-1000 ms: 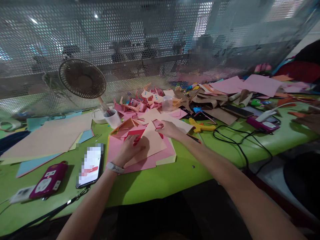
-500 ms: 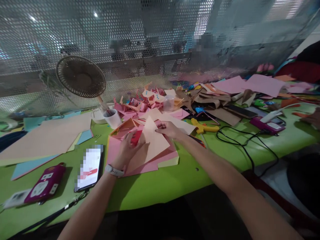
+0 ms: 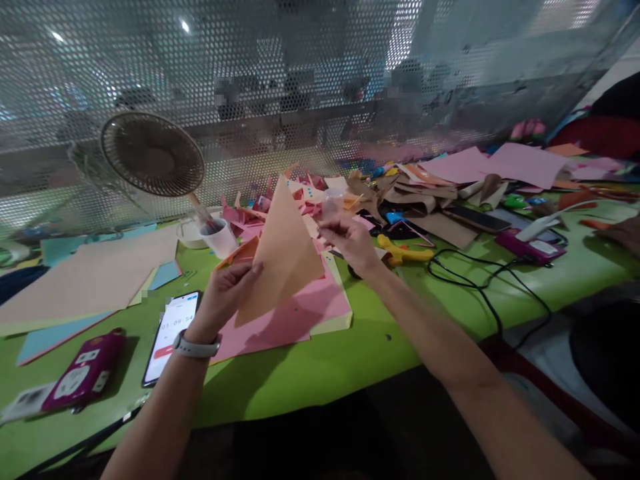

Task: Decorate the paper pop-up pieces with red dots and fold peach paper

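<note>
My left hand (image 3: pixel 227 293) is closed on the lower left edge of a folded sheet of peach paper (image 3: pixel 283 260), thumb in front. The sheet stands tilted up with its pointed corner at the top. My right hand (image 3: pixel 350 240) is to the right of the sheet, fingers pinched together. What it holds, if anything, I cannot make out; a dark, partly hidden object (image 3: pixel 354 273) shows just under it. Below both hands lies a stack of pink paper (image 3: pixel 295 317) with pale yellow sheets under it.
A phone (image 3: pixel 173 333) and a magenta device (image 3: pixel 85 370) lie at left. Behind them stand a fan (image 3: pixel 153 153) and a white cup (image 3: pixel 219 238). Paper scraps (image 3: pixel 250 217) pile up at the back. At right are a yellow tool (image 3: pixel 403 250) and black cable (image 3: pixel 470 287).
The peach sheet has been lifted and turned more upright in my left hand, which moved left. My right hand has left the sheet's edge and shifted right and up. The red piece is now out of sight.
</note>
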